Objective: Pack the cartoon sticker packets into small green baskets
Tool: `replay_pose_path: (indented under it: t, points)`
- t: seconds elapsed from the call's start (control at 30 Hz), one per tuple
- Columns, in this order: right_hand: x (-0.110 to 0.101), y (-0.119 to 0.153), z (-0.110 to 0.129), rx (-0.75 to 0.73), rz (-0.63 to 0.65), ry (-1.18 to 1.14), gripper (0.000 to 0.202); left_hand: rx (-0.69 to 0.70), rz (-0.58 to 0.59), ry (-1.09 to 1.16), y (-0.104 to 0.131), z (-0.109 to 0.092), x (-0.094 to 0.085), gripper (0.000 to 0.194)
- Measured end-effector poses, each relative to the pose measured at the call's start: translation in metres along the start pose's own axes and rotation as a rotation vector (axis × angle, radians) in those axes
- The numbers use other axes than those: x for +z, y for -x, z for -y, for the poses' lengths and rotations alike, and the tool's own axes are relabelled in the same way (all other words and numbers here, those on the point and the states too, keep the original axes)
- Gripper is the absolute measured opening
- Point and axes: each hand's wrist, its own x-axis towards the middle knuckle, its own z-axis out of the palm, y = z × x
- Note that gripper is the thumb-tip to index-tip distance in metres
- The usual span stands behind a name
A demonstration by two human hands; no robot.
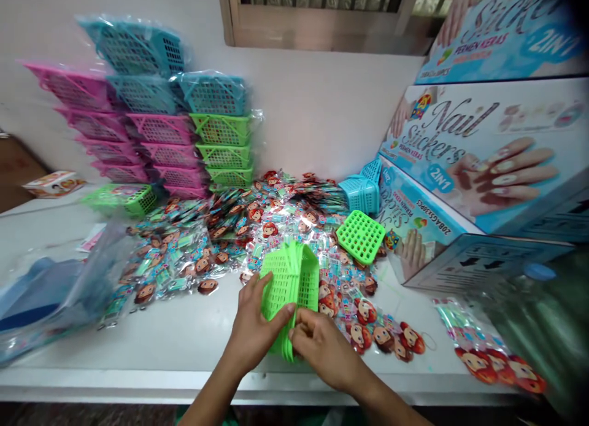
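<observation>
Several green plastic baskets [280, 285], nested together and tipped on their side, are between my two hands near the front of the table. My left hand [257, 325] grips their left wall, thumb on the rims. On the right, my right hand [317, 346] has its fingers curled in a pinch at the edge of the rims. Just behind and around the baskets lie many small clear packets [363, 334] with cartoon heads printed on them. Another green basket [361, 237] rests with its holed base upward, to the right of my hands.
Wrapped pink baskets [168, 128], blue baskets [138, 45] and green baskets [223, 131] are stacked against the wall at left. Blue baskets [359, 193] stand beside large cartons [488, 150] on the right. A clear plastic bag [59, 291] lies at left, a green bottle [538, 321] at right.
</observation>
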Motion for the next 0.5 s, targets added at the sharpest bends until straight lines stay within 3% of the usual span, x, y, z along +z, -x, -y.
replay_pose_path:
  t: [0.13,0.3,0.5]
  points:
    - [0.004,-0.001,-0.009,0.006,0.046,0.079,0.015,-0.099,0.054,0.073,-0.007,0.006,0.005,0.066]
    - [0.005,-0.001,-0.009,0.005,0.043,0.135,0.011,-0.129,-0.015,0.206,-0.009,0.007,0.004,0.056]
    - [0.008,0.001,-0.002,-0.029,-0.021,0.285,0.017,-0.241,-0.006,0.44,-0.017,0.005,0.003,0.077]
